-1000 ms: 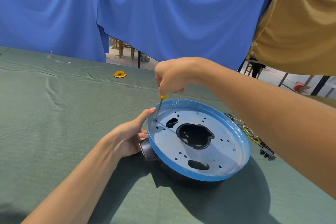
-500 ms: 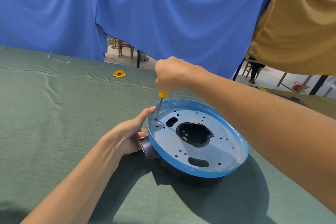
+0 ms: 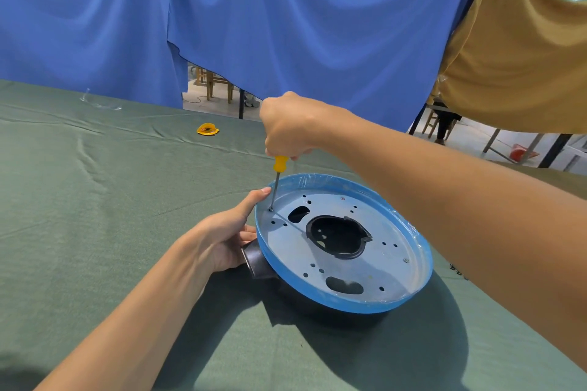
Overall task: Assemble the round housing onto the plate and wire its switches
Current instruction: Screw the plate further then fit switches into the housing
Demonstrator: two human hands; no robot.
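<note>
A round metal plate [image 3: 394, 267] with a blue film-covered rim lies tilted on top of a dark round housing [image 3: 258, 260] on the green cloth. My right hand [image 3: 287, 125] grips a yellow-handled screwdriver [image 3: 277, 179] held nearly upright, its tip on a screw near the plate's left rim. My left hand [image 3: 227, 236] holds the assembly at its left side, thumb against the blue rim and fingers by the housing's dark spout. The wired switches are mostly hidden behind my right forearm.
A small yellow part [image 3: 207, 129] lies far back on the green tablecloth [image 3: 95, 216]. A scrap of clear plastic [image 3: 98, 101] sits at the far left edge. Blue and tan cloths hang behind the table.
My right hand has risen slightly, showing more of the yellow handle. The view shifted, so the wires at the right are now covered by my forearm. The left hand stays put.
</note>
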